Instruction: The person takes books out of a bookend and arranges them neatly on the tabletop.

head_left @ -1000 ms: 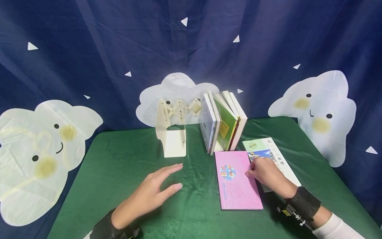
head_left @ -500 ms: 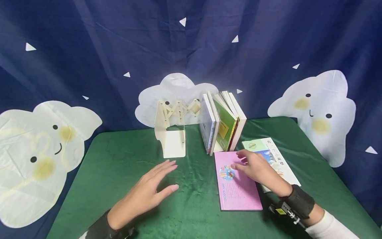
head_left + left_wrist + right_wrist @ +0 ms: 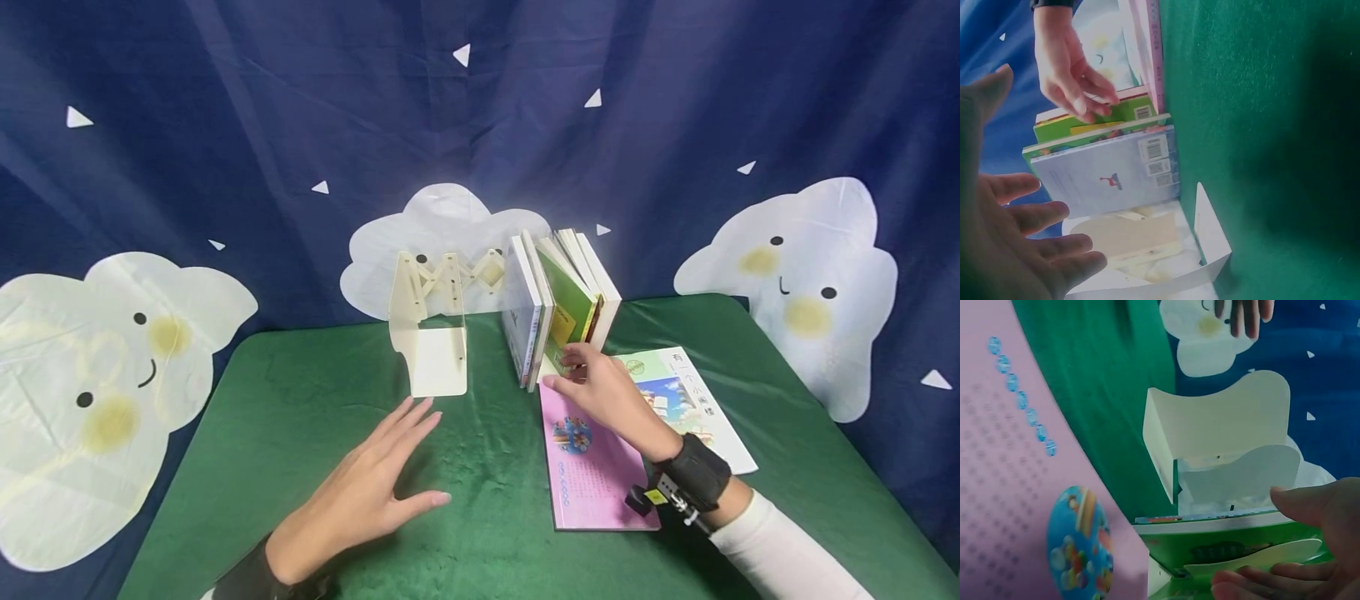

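Over the green tablecloth, my left hand (image 3: 360,492) hovers with its fingers spread and holds nothing. My right hand (image 3: 611,400) reaches to the front of the green book (image 3: 567,304), its fingers loosely bent. In the left wrist view the fingertips look close to that book's cover; I cannot tell whether they touch. Upright books stand in a row, with a pale blue book (image 3: 1110,172) at the left end. Beneath my right forearm lies a pink book (image 3: 592,487). A white-and-green book (image 3: 701,408) lies flat beside it, partly covered by the hand.
To the left of the upright books stands the cream bookend part of an expandable book rack (image 3: 438,362), its zigzag links reaching toward the books. Behind everything hangs a blue curtain (image 3: 300,108) with cloud shapes. The table's green cloth (image 3: 300,400) runs out to the left.
My right hand has moved left and away from me, from the pink book's right edge to the green upright book. My left hand has shifted slightly left, its fingers still spread.
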### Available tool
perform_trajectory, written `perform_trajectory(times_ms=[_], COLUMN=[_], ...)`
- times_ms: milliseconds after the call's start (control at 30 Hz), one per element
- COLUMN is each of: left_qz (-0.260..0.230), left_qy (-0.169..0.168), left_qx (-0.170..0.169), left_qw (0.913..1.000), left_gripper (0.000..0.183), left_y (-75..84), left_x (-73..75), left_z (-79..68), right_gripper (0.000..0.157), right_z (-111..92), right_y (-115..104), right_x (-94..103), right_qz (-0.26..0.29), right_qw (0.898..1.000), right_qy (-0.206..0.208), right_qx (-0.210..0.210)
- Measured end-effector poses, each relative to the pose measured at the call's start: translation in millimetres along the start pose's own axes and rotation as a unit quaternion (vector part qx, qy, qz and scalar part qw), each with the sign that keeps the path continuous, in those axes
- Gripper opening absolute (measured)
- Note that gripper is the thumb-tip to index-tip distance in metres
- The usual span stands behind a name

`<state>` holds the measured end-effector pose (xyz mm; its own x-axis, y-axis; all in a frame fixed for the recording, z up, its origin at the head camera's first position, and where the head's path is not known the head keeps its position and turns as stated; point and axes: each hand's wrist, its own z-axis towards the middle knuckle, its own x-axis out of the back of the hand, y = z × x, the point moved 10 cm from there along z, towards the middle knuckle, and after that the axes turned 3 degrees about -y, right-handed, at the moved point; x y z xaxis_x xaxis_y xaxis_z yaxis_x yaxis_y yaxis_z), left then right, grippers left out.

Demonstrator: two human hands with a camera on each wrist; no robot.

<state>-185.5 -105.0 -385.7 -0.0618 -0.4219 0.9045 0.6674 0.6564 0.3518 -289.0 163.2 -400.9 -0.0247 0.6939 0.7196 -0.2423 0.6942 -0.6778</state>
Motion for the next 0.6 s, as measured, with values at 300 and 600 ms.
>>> perform_trajectory(times_ms=[300, 600], left_qz=[-0.041, -0.123], left_qy=[-0.029, -0.043], left_qx=[0.038, 0.054], left_qw=[0.998, 0.99], left_gripper=[0.095, 0.092], left_y=[-6.3, -7.2], left_x=[-9.0, -14.6], left_z=[-2.9, -1.4], right_gripper=[0.057, 0.039], right_z=[21.0, 22.7], right_y=[-7.7, -24.3], right_x=[0.5, -0.1], right_qz=[0.025, 0.01], right_qw=[0.999, 0.994], right_qy=[0.047, 0.09], right_qx=[-0.002, 0.064])
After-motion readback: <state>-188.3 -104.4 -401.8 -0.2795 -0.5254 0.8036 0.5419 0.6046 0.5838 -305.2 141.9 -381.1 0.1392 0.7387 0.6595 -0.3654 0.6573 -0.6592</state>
